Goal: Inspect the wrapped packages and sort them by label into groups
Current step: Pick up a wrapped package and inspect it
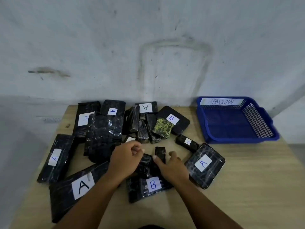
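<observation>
Several black plastic-wrapped packages lie in a heap on the wooden table (247,187), most with a white label. Long ones marked A (55,158) (79,187) lie at the left, and a square A package (204,165) at the right. A B package (151,185) lies between my forearms, another B package (173,120) at the back. My right hand (171,167) pinches a small unlabelled black package (160,153) upright between thumb and forefinger. My left hand (125,161) has its fingers curled with nothing visible in them; its edge rests against another small black package (145,166).
A blue mesh basket (257,123) labelled ABNORMAL stands empty at the back right. A yellow-and-black patterned package (162,129) lies amid the heap. A small A package (187,142) lies behind my right hand. A grey wall stands right behind the table.
</observation>
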Demonstrator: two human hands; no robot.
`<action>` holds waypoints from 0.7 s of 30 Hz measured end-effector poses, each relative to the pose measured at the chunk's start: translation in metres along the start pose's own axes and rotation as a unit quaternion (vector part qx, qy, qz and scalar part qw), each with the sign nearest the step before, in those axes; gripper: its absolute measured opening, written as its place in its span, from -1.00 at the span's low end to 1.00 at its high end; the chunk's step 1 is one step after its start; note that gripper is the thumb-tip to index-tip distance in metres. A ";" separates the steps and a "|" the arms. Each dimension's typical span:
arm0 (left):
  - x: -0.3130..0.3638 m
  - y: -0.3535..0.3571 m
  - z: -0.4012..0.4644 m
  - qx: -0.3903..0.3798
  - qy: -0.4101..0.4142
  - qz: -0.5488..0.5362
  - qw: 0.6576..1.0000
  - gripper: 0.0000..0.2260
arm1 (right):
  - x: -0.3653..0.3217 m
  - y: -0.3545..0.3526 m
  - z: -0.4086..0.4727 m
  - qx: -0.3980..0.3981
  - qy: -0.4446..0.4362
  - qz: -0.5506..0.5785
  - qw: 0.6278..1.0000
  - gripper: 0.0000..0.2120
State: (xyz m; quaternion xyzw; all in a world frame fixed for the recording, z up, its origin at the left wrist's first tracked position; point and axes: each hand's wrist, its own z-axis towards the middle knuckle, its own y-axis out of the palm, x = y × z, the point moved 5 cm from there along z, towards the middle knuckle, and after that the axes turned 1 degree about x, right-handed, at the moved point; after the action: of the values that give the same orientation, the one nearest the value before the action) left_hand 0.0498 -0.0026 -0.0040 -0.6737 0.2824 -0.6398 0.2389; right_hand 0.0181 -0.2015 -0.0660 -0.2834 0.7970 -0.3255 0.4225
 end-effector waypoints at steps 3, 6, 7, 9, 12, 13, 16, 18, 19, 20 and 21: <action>-0.004 0.005 -0.001 -0.005 -0.020 -0.010 1.000 -0.87 | 0.005 0.008 -0.001 -0.033 0.023 0.025 0.999 -0.28; 0.002 0.005 0.004 -0.020 -0.032 -0.032 0.999 -0.88 | 0.002 -0.002 0.004 -0.009 0.029 0.083 0.996 -0.64; 0.005 0.004 0.009 -0.022 -0.034 -0.042 0.998 -0.88 | 0.003 -0.007 0.007 0.003 0.033 0.105 0.994 -0.72; 0.012 -0.001 0.018 -0.028 -0.042 -0.066 0.997 -0.87 | 0.002 -0.020 0.009 0.030 0.036 0.147 0.988 -0.79; 0.031 -0.013 0.036 -0.024 -0.054 -0.128 0.990 -0.82 | -0.014 -0.052 0.010 0.095 -0.029 0.221 0.970 -0.80; 0.038 -0.017 0.041 -0.025 -0.063 -0.156 0.985 -0.79 | -0.024 -0.066 0.008 0.126 -0.073 0.233 0.962 -0.78; 0.073 -0.040 0.055 -0.032 -0.107 -0.257 0.960 -0.67 | -0.062 -0.109 -0.007 0.242 -0.248 0.209 0.914 -0.74; 0.096 -0.060 0.059 -0.022 -0.121 -0.287 0.950 -0.57 | -0.087 -0.131 -0.018 0.303 -0.354 0.162 0.870 -0.70; 0.107 -0.069 0.061 -0.016 -0.119 -0.297 0.947 -0.55 | -0.098 -0.140 -0.023 0.332 -0.398 0.136 0.844 -0.69; 0.115 -0.077 0.060 -0.006 -0.112 -0.314 0.943 -0.56 | -0.107 -0.147 -0.027 0.357 -0.435 0.116 0.818 -0.69; 0.122 -0.084 0.059 0.005 -0.103 -0.336 0.936 -0.60 | -0.116 -0.154 -0.034 0.376 -0.463 0.104 0.796 -0.70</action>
State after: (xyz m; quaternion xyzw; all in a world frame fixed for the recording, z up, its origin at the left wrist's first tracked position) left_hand 0.1180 -0.0277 0.1387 -0.7901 0.0103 -0.6115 0.0413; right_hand 0.0722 -0.2047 0.1217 -0.1346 0.3464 -0.3836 0.8454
